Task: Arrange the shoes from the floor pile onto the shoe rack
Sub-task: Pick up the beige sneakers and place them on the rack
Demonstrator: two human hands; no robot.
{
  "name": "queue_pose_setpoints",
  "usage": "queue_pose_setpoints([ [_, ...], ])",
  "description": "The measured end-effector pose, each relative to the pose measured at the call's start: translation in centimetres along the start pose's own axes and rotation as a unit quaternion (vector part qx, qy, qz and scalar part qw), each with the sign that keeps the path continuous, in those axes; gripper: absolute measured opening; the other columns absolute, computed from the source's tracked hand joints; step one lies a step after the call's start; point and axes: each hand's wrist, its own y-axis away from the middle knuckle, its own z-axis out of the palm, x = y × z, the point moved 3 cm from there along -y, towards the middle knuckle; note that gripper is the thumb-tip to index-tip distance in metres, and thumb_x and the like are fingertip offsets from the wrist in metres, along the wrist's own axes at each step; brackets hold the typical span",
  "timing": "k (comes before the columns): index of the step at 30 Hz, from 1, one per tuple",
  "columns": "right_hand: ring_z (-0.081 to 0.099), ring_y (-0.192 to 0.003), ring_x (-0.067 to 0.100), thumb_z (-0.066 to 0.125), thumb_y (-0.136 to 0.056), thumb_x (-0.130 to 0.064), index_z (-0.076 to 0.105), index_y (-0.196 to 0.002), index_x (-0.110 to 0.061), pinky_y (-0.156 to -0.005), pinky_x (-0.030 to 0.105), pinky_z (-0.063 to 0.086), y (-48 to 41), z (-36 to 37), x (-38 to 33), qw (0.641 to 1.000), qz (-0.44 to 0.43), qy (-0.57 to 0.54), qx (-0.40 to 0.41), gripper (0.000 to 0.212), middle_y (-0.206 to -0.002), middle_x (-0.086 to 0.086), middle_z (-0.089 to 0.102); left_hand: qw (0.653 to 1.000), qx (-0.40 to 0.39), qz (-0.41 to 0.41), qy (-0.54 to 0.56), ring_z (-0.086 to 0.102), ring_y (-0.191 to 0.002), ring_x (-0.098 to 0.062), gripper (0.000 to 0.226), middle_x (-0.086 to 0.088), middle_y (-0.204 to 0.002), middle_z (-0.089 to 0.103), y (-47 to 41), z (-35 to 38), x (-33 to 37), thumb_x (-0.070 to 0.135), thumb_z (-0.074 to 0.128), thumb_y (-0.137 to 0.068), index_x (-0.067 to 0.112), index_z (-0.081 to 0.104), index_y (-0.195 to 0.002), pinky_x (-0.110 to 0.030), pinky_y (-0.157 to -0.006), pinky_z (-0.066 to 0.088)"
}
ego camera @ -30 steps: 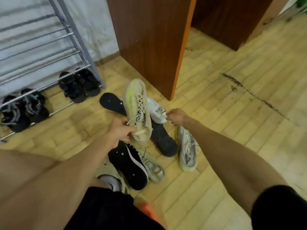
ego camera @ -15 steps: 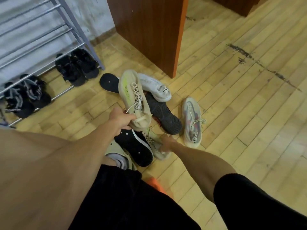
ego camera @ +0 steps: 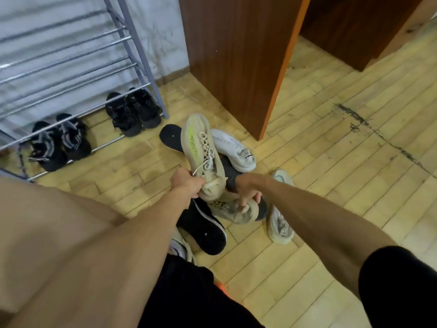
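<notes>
My left hand (ego camera: 186, 184) grips the heel of a beige sneaker with a neon stripe (ego camera: 201, 150), held toe-away above the floor pile. My right hand (ego camera: 248, 192) is closed on the heel of a second beige sneaker (ego camera: 233, 209) lying in the pile. Around them lie a white sneaker (ego camera: 233, 149), a pale grey sneaker (ego camera: 280, 223), a black shoe sole-up (ego camera: 203, 227) and a black sole (ego camera: 171, 138). The metal shoe rack (ego camera: 71, 67) stands at the left with two black pairs (ego camera: 132, 113) (ego camera: 60, 143) on its bottom tier.
A brown wooden cabinet (ego camera: 236, 55) stands just behind the pile, with another one (ego camera: 354, 27) at the back right. Wooden floor (ego camera: 343, 162) stretches to the right. The rack's upper tiers hold nothing. My knees and black shorts fill the bottom of the view.
My right hand has closed on the second beige sneaker and lifted its heel out of the pile. The left hand keeps holding the neon-striped sneaker. The camera tilted up slightly.
</notes>
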Motion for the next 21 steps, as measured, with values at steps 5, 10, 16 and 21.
queue_pose_setpoints([
  [5, 0.074, -0.061, 0.026, 0.076, -0.075, -0.025, 0.064, -0.084, 0.0, -0.07, 0.041, 0.062, 3.6, -7.2, 0.4, 0.997, -0.007, -0.001, 0.08, 0.029, -0.08, 0.016, 0.073, 0.996, 0.028, -0.017, 0.083, 0.063, -0.083, -0.025, 0.035, -0.014, -0.111, 0.067, 0.5, -2.2, 0.9, 0.005, 0.071, -0.078, 0.001, 0.065, -0.112, -0.031, -0.064, 0.058],
  [10, 0.075, -0.064, 0.027, 0.07, -0.08, -0.02, 0.068, -0.103, 0.005, -0.058, 0.032, 0.062, 5.1, -10.7, 0.9, 0.967, -0.027, -0.19, 0.168, 0.033, -0.096, 0.016, 0.071, 0.976, 0.028, -0.044, 0.213, 0.066, -0.082, -0.031, 0.03, -0.018, -0.107, 0.067, 1.0, -5.1, 2.1, -0.005, 0.067, -0.08, -0.005, 0.063, -0.109, -0.044, -0.073, 0.059],
  [16, 0.072, -0.084, 0.029, 0.071, -0.086, -0.013, 0.058, -0.121, 0.003, -0.076, 0.044, 0.061, 5.3, -13.2, -4.5, 0.887, -0.117, -0.404, 0.19, 0.041, -0.1, 0.01, 0.062, 0.96, 0.055, -0.04, 0.271, 0.068, -0.093, -0.029, 0.03, -0.015, -0.11, 0.066, 0.4, -10.5, 4.4, -0.004, 0.066, -0.083, -0.007, 0.059, -0.113, -0.031, -0.057, 0.058],
  [21, 0.068, -0.089, 0.03, 0.071, -0.084, -0.006, 0.057, -0.123, 0.008, -0.078, 0.043, 0.06, 4.0, -16.4, -10.6, 0.853, -0.163, -0.453, 0.204, 0.044, -0.107, 0.016, 0.066, 0.966, 0.104, -0.026, 0.233, 0.062, -0.068, -0.026, 0.013, -0.015, -0.084, 0.062, -1.4, -17.2, 5.4, -0.008, 0.067, -0.081, -0.002, 0.057, -0.074, -0.042, -0.071, 0.058],
])
